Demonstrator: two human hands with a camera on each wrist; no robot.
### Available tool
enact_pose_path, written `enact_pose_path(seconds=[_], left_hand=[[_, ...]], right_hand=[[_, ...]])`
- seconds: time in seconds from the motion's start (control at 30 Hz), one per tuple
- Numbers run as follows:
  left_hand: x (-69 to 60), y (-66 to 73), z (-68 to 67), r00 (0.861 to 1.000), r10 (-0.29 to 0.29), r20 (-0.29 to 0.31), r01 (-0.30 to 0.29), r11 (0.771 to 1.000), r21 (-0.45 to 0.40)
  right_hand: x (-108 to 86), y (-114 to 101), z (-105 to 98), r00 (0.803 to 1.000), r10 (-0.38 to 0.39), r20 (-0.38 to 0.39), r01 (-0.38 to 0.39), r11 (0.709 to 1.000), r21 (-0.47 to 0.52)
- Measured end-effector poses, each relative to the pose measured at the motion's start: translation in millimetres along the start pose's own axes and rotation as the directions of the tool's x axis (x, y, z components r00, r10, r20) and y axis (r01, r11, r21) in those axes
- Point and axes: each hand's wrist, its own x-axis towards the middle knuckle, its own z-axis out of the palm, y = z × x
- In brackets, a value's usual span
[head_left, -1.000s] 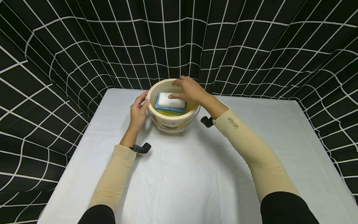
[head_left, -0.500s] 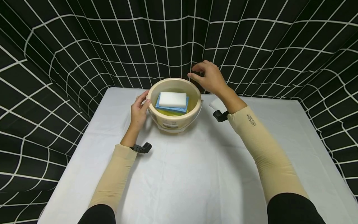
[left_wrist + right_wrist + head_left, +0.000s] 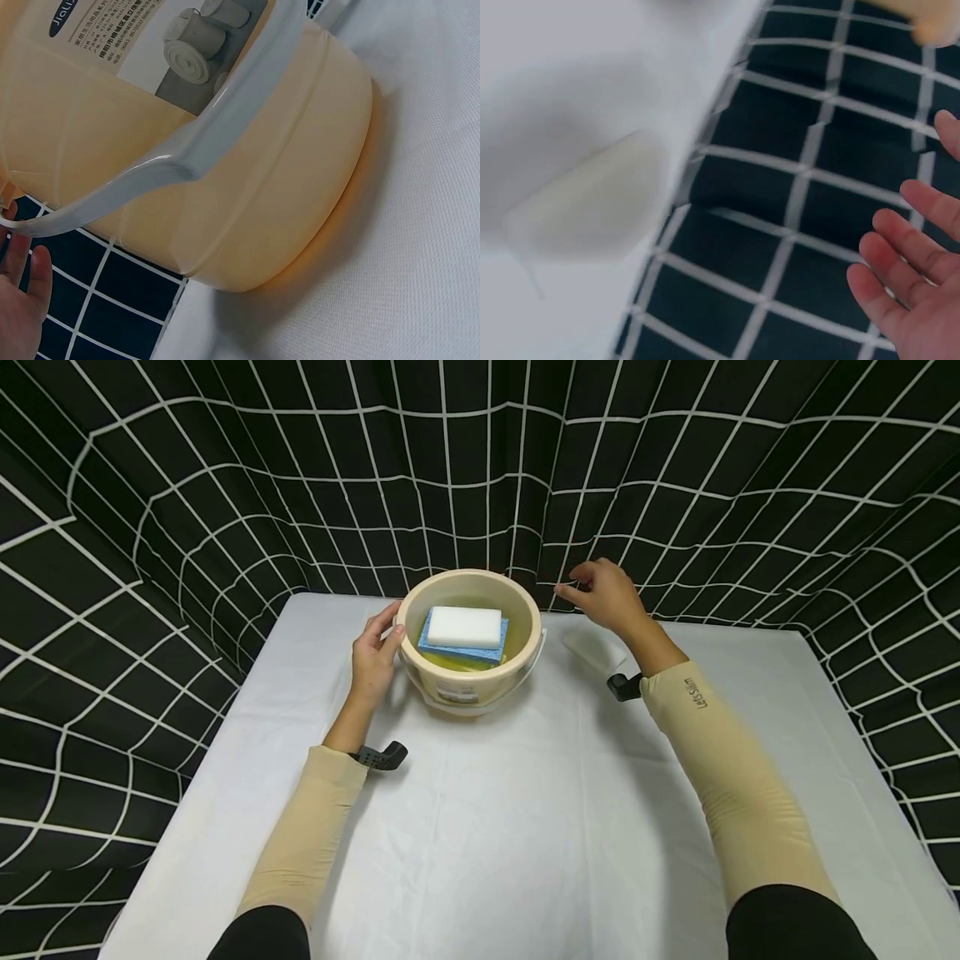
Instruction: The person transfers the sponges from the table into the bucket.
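A cream plastic bucket (image 3: 457, 681) with a wire-like pale handle stands upright towards the back of the table. In it, a white sponge (image 3: 465, 627) lies on top of a blue sponge (image 3: 487, 653), and something yellow-green shows beneath. My left hand (image 3: 372, 656) rests against the bucket's left side, its thumb at the rim and its fingers along the outer wall; the left wrist view shows the fingers near the handle's end. My right hand (image 3: 607, 597) hovers to the right of the bucket, holding nothing, fingers loosely bent. Below it lies a flat whitish piece (image 3: 588, 647), blurred in the right wrist view.
A white cloth covers the table (image 3: 480, 827). Black curtain (image 3: 480, 460) with a white grid hangs close behind the bucket and around both sides. The bucket's handle (image 3: 187, 154) hangs down across its front, below a printed label (image 3: 180, 45).
My right hand has left the white sponge in the bucket, risen over the rim and moved right, above the whitish piece. My left hand stays at the bucket.
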Motion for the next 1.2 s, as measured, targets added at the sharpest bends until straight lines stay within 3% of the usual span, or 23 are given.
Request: enact_pose_path(seconds=[0.07, 0.23, 0.47, 0.63, 0.8, 1.0, 1.2], left_hand=[[3.0, -8.2, -2.0, 1.0, 0.006, -0.005, -0.006, 1.0, -0.006], [4.6, -11.3, -3.1, 0.999, 0.034, -0.011, -0.034, 0.999, -0.003], [6.5, -11.1, -2.4, 0.999, 0.039, -0.019, -0.039, 0.999, -0.002], [8.2, -10.6, -2.0, 0.999, 0.036, -0.019, -0.036, 0.999, 0.01], [7.2, -9.5, -1.3, 1.0, 0.026, -0.012, -0.026, 1.0, -0.002], [3.1, -7.7, -0.9, 1.0, 0.0, -0.005, 0.0, 1.0, -0.004], [-5.2, 14.1, 2.6, 1.0, 0.003, 0.005, -0.003, 1.0, 0.028]], right_hand=[[2.3, 11.4, 7.2, 0.999, 0.038, 0.018, -0.038, 0.999, -0.031], [7.6, 38.4, 23.0, 0.988, 0.126, 0.084, -0.12, 0.99, -0.07], [7.1, 67.2, 39.4, 0.951, 0.229, 0.209, -0.198, 0.967, -0.16], [2.6, 80.5, 47.1, 0.937, 0.262, 0.232, -0.218, 0.956, -0.198], [-3.6, 88.4, 52.6, 0.937, 0.265, 0.227, -0.229, 0.958, -0.173], [-9.2, 93.1, 59.2, 0.946, 0.226, 0.231, -0.175, 0.96, -0.22], [-11.0, 89.9, 56.9, 0.953, 0.222, 0.207, -0.183, 0.965, -0.19]])
